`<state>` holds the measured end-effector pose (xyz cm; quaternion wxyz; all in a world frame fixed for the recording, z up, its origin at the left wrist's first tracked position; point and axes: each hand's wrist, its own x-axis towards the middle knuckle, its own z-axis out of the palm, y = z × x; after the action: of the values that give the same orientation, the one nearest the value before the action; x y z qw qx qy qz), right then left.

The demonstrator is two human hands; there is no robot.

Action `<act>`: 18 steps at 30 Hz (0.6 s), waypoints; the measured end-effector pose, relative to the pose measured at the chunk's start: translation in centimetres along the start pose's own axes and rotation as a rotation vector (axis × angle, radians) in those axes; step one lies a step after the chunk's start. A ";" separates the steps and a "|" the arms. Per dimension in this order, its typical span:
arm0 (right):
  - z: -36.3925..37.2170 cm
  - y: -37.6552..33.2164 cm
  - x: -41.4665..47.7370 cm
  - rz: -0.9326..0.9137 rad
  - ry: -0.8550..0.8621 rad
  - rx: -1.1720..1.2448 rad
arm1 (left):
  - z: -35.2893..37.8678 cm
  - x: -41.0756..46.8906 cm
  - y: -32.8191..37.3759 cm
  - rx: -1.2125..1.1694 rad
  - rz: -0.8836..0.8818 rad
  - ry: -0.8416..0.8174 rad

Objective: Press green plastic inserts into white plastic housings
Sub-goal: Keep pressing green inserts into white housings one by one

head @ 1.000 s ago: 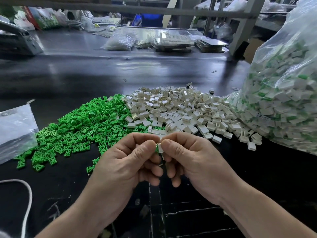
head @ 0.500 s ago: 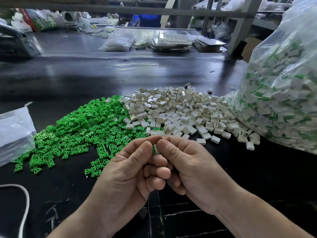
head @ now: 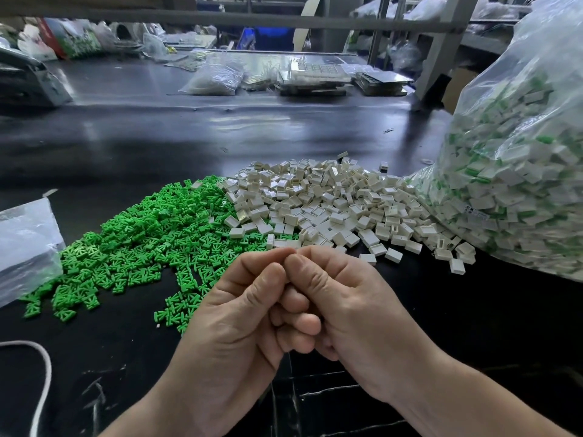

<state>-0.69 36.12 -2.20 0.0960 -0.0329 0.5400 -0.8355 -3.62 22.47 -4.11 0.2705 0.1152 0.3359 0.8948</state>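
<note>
Where the thumbs meet, left hand [head: 239, 310] and right hand [head: 353, 307] press together above the black table [head: 473, 326], fingers curled inward. Anything between the fingertips is hidden, so I cannot tell whether they grip a piece. Just beyond the knuckles lies a heap of green inserts [head: 151, 234] on the left, touching a heap of white housings [head: 331, 200]. A clear bag [head: 520, 168] of white-and-green pieces sits far right, against the housings.

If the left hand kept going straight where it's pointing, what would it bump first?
The left hand would probably meet the right hand first; they touch now. Beyond that lies the near edge of the pile of small white plastic housings, though depth is unclear.
</note>
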 end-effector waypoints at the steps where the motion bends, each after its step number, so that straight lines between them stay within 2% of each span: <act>1: 0.2 0.1 -0.1 -0.011 -0.001 0.024 | 0.1 0.0 -0.1 0.002 0.013 0.013; 5: 0.5 0.3 0.1 -0.019 0.021 0.056 | -0.2 0.2 -0.2 0.026 0.042 0.036; 10: 0.1 0.5 0.2 0.019 0.051 -0.084 | -0.8 0.4 0.1 0.041 -0.013 -0.003; 15: 0.5 0.3 -0.1 0.023 0.019 0.019 | -0.9 0.3 0.2 0.054 -0.021 0.036; 18: 0.4 0.2 -0.1 0.025 0.011 -0.002 | -0.7 0.2 0.2 0.046 -0.026 0.042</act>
<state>-0.48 35.66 -2.19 0.1035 -0.0216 0.5420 -0.8337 -4.18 22.04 -4.49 0.2723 0.0985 0.3636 0.8854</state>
